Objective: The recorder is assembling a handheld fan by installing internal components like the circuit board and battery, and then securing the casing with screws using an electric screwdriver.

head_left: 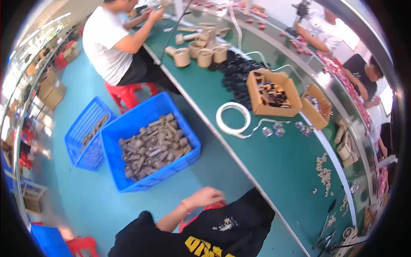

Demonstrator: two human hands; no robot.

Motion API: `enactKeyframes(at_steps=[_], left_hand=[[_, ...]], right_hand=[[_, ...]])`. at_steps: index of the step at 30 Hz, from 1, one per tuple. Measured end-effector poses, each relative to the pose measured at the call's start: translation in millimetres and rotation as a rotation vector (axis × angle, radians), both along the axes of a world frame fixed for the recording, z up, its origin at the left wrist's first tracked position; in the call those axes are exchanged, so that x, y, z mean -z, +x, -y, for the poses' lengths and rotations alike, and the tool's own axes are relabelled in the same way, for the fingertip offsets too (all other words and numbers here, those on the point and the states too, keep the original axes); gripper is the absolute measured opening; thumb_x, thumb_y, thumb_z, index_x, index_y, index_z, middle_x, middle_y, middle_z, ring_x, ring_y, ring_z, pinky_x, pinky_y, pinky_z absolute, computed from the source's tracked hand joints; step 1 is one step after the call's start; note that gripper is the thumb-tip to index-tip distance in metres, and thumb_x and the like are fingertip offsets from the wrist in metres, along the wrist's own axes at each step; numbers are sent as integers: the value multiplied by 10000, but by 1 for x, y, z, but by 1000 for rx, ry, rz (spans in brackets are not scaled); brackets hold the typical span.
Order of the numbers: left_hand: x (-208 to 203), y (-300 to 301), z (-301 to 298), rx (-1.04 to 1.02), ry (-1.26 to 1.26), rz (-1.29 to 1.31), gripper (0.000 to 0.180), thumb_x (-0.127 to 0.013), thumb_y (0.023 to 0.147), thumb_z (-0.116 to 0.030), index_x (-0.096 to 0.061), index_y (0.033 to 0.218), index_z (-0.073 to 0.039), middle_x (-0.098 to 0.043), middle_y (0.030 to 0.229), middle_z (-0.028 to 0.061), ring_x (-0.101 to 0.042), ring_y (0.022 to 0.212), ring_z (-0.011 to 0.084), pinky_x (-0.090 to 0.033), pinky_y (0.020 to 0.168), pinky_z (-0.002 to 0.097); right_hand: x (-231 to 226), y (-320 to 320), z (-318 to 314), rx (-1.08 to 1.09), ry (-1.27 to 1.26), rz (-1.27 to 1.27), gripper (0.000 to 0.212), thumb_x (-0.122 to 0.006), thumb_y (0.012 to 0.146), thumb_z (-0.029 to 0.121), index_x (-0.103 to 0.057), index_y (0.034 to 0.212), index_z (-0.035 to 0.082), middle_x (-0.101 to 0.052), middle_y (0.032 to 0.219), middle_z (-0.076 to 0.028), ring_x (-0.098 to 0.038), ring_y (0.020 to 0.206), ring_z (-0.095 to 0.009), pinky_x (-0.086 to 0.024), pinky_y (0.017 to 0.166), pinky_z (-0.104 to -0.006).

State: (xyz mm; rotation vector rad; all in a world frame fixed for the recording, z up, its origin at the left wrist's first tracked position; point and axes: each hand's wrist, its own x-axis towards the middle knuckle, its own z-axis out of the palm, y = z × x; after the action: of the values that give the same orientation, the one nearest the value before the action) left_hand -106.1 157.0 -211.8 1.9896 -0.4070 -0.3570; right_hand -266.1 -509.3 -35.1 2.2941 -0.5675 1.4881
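Observation:
My left hand (206, 197) reaches out from a black sleeve, beside my dark clothing. Its fingers curl down over the edge of a red plastic stool (215, 205), which is mostly hidden by my arm and shirt. Just beyond the hand, on the floor, stands a large blue plastic crate (150, 184) holding many grey-brown, hammer-shaped plastic parts (156, 147). My right hand does not show.
A green-topped workbench (265, 171) runs along the right, bearing beige housings (182, 58), black pieces (237, 75), a cardboard box (274, 105) of small parts and a white tubing coil (233, 119). A second blue crate (83, 145) tilts beside the first. A co-worker (107, 43) sits ahead.

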Motion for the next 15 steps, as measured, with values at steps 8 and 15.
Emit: enactKeyframes(at_steps=[8,15], left_hand=[[-216,100,-84,-827,-564,583,140,-519,952,-109,-572,884,1,-597,733,36,-588,594,85,-459,544,228],[-293,82,-36,-952,-167,1071,337,-580,847,-22,-518,1173,36,-662,989,139,-625,893,203,-465,873,323]], right_hand=[[225,-120,-124,-115,1182,-157,233,-540,936,157,-600,1093,-4,-622,1016,-184,-595,922,-301,-475,834,-387],[81,62,-320,-828,1142,-927,159,-589,830,2,-626,984,-13,-645,826,-158,-638,717,-232,-492,658,-303]])
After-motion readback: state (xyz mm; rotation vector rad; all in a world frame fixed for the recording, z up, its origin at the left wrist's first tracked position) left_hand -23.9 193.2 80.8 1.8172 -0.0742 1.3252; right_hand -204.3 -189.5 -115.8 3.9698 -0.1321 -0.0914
